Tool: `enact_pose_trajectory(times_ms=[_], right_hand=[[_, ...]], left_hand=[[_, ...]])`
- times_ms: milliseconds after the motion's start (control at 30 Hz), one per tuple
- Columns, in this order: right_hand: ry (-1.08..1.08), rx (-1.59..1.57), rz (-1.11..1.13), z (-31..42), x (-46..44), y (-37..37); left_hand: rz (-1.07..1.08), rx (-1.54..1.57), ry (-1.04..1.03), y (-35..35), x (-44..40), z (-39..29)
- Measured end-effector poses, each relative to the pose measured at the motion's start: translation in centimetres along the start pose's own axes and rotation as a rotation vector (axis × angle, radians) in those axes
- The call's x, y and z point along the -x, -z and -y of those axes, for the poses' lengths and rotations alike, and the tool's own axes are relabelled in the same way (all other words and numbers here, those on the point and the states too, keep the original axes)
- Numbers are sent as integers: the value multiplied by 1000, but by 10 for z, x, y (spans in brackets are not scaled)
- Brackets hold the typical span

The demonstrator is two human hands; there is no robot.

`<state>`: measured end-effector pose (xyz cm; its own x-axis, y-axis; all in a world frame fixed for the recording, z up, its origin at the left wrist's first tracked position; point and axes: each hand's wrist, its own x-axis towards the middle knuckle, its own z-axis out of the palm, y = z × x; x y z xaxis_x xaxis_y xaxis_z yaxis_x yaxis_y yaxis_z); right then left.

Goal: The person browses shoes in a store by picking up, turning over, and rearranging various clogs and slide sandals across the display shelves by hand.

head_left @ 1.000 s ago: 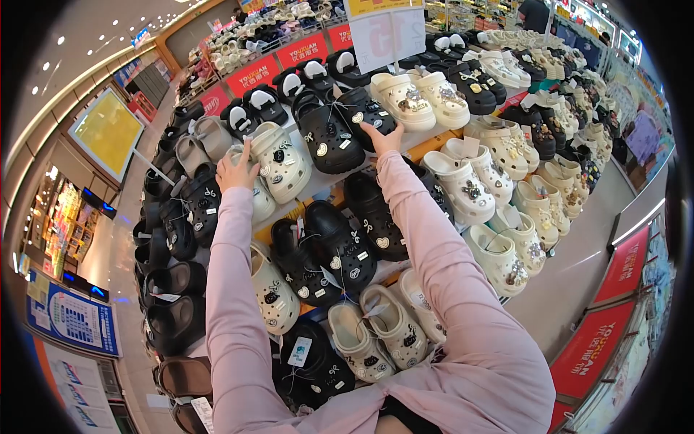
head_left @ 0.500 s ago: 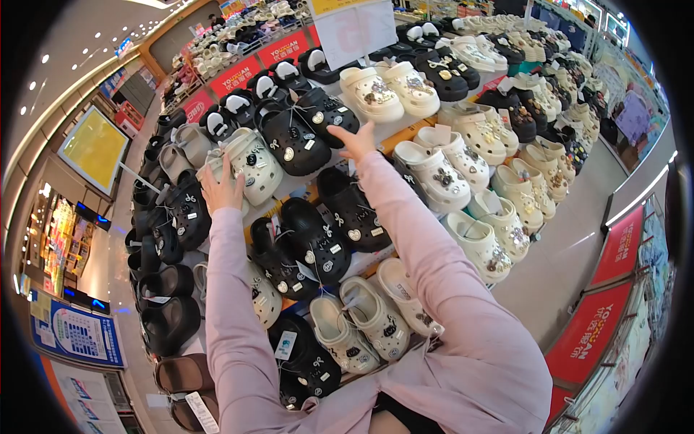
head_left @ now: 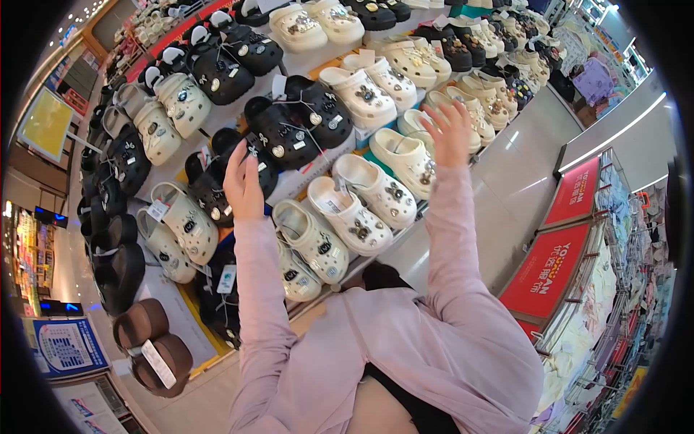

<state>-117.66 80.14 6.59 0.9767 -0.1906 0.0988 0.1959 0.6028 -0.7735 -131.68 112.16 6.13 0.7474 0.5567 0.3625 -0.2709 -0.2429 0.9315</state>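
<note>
My left hand is open, its fingers stretched out over a pair of black clogs with charms. Nothing shows in its grasp; whether the fingertips touch the clogs I cannot tell. Further right, my right hand is raised with fingers spread and holds nothing. It is nearest a white clog with dark charms and partly covers cream clogs behind it. Between the hands lie black charm-covered clogs and a white pair with flower-like charms. A cream pair with black charms sits close to my left forearm.
Brown slippers with a paper tag lie at the display's near left corner, below black slippers. More clogs fill the rows behind. A tiled aisle runs along the right, beside a clothes rack with red signs.
The view has shifted, and the clogs appear further left and higher. My left hand has gone from the cream clogs to black ones. My right hand has moved rightward, over white and cream clogs.
</note>
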Motion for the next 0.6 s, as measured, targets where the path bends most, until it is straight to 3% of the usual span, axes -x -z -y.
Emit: enact_pose_trajectory(times_ms=[100,200,300,467,533,600], right_hand=[[-85,128,78,-30,-27,-42],[-26,378,330,-58,-52,-70],[-1,450,419,-72,-99,-84],[-216,461,306,-115,-205,-92],[-198,483,315,-126,-229,-91],[-403,380,315,-137,-252,-96]], left_hand=[[120,-57,75,-33,-16,-10],[174,-9,97,-68,-42,-4],[111,39,201,-113,-63,-15],[-86,275,382,-188,-105,-6],[-164,366,454,-207,-123,7],[-211,407,531,-221,-138,20]])
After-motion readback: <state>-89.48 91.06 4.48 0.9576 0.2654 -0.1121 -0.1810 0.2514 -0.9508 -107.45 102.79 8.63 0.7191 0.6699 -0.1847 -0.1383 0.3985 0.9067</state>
